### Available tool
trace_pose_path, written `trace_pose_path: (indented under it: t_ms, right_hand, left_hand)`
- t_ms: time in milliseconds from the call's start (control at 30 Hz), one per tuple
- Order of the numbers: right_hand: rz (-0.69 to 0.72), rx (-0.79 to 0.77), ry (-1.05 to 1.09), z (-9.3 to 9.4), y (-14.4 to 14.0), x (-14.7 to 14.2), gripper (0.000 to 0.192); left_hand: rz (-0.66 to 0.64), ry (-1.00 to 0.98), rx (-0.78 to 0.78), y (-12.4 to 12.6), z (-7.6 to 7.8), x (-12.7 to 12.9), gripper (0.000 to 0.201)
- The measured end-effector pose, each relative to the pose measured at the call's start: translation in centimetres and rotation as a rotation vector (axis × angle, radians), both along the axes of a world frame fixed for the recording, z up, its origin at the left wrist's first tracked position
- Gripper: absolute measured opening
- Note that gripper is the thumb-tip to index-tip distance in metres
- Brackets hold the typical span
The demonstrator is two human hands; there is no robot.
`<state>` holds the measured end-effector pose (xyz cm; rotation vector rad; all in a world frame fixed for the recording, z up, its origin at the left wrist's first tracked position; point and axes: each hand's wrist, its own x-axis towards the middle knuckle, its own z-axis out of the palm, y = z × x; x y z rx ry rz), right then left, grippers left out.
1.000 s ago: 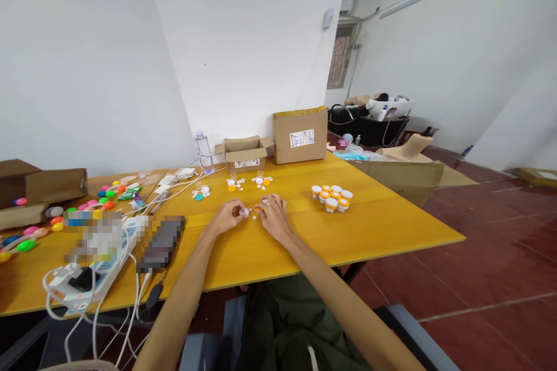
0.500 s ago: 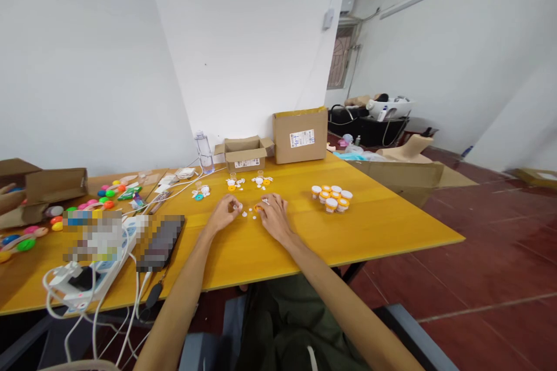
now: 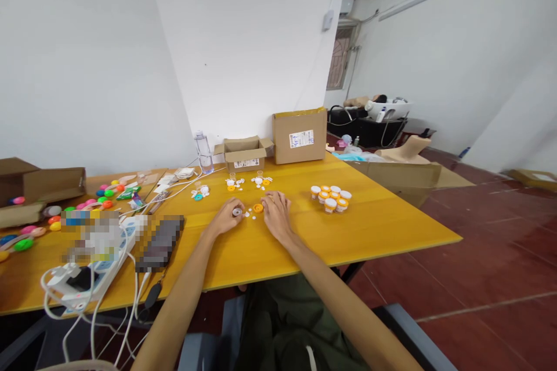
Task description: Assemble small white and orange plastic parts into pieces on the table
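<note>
My left hand (image 3: 224, 218) is closed around a small, round, greyish clear cup (image 3: 237, 212), its opening facing up, held just above or on the table. Beside an orange ring-shaped lid (image 3: 258, 208) lying on the wood, my right hand (image 3: 277, 212) is curled with its fingers bent down; whatever it may hold is hidden. Between the hands are several tiny white plastic pieces (image 3: 254, 218). Further back sit small groups of white parts with an orange ring (image 3: 231, 188) or a teal ring (image 3: 198, 197).
Several white-and-orange lidded little jars (image 3: 331, 205) cluster to the right. Behind stand an open cardboard box (image 3: 245, 156), a closed carton (image 3: 299, 138) and a clear bottle (image 3: 203, 152). A power strip (image 3: 102, 266), cables and colourful balls (image 3: 24, 244) occupy the left side.
My right hand has shifted slightly right, off the orange lid, which now lies uncovered. The cup in my left hand has turned its opening upward. Another person's hand has left the box at far left.
</note>
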<state>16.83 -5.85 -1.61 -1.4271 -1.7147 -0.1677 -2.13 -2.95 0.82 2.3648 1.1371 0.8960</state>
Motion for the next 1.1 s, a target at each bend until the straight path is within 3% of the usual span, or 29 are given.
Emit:
trace_pose_path:
  t_ms: [400, 767, 1100]
  right_hand:
    - [-0.101, 0.048, 0.064, -0.4, 0.5, 0.3, 0.030]
    - [-0.044, 0.013, -0.021, -1.5, 1.0, 0.2, 0.027]
    - [0.000, -0.016, 0.025, -1.6, 1.2, 0.6, 0.026]
  left_hand:
    - [-0.124, 0.032, -0.045, -0.5, 0.3, 0.5, 0.013]
    - [-0.143, -0.026, -0.039, -0.6, 0.2, 0.6, 0.005]
    - [-0.031, -0.072, -0.119, -1.1, -0.7, 1.0, 0.033]
